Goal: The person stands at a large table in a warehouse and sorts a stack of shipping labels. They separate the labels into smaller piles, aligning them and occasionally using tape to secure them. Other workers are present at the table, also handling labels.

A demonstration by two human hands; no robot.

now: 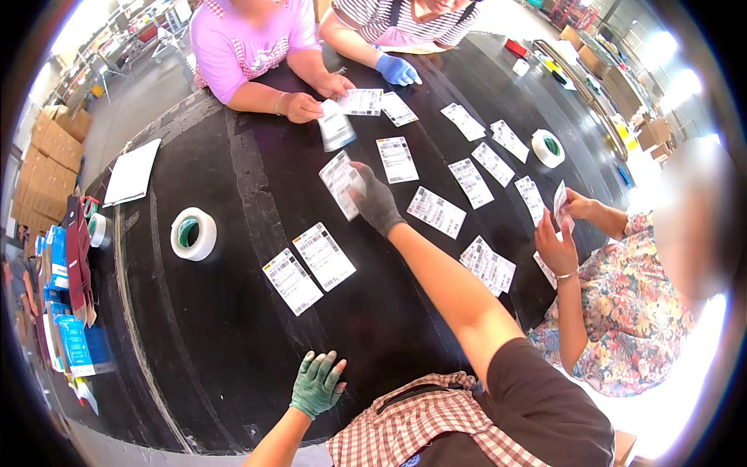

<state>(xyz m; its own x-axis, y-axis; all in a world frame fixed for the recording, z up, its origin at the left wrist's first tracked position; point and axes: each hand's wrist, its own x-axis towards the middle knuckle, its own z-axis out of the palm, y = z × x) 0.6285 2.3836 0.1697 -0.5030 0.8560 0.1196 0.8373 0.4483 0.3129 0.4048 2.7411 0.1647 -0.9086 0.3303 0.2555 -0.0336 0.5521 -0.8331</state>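
Note:
My right hand (376, 201), in a grey glove, is stretched over the black table and grips a white printed label (340, 185), slightly blurred. Two more labels, a left one (292, 281) and a right one (324, 257), lie side by side nearer to me. My left hand (317, 384), in a green glove with bare fingertips, rests on the table near its front edge, fingers apart and holding nothing. Right of my reaching arm lie several labels, among them a single label (436, 212) and a small overlapping pile (488, 265). Another label (398, 159) lies just beyond my right hand.
Across the table, a person in a purple top (257, 54) holds labels; beside them rests a blue-gloved hand (398, 70). At right, a person in a floral top (622, 311) holds labels. Tape rolls (193, 234) (548, 148) and white sheets (133, 172) lie on the table (233, 342).

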